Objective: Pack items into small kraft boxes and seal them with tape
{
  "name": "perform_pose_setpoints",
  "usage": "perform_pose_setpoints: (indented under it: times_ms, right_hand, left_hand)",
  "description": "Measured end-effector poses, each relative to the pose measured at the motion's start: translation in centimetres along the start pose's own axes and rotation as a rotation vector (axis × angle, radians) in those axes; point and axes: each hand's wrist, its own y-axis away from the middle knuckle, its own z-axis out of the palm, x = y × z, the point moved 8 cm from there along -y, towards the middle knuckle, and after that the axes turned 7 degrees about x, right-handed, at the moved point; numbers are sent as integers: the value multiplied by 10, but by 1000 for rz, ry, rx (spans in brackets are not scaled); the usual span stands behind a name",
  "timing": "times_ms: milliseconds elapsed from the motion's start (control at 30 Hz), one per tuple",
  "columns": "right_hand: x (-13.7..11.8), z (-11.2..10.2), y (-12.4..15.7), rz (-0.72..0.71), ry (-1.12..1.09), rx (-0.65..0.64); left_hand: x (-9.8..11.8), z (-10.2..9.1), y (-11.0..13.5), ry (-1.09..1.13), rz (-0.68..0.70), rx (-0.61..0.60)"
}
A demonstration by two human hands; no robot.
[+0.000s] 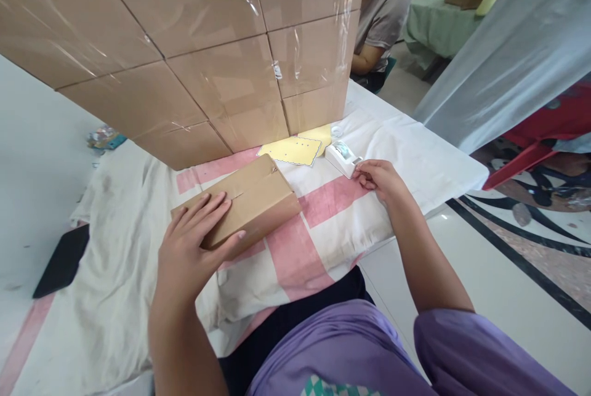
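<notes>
A small brown cardboard box (249, 196) lies on a white and pink cloth (323, 223) that covers the table. My left hand (194, 242) rests flat on the box's near end, fingers spread over its top. My right hand (378, 177) reaches to a white tape dispenser (340, 156) at the right, its fingertips pinched at the dispenser's front end. Whether tape is between those fingers is too small to tell. A yellow sheet with small holes (293, 149) lies just behind the box.
A tall wall of stacked cardboard cartons wrapped in clear film (194, 45) stands at the back of the table. Another person in a grey shirt (381, 20) sits behind it. A black flat object (62, 260) lies at the left. Tiled floor is at the right.
</notes>
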Motion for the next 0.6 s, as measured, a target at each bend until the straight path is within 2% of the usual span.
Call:
perform_pose_setpoints:
  times_ms: [367, 600]
  right_hand:
    - [1, 0, 2, 3, 3, 1]
    - [1, 3, 5, -10, -21, -72]
  left_hand:
    - [-1, 1, 0, -15, -7, -20]
    - [1, 0, 0, -10, 10, 4]
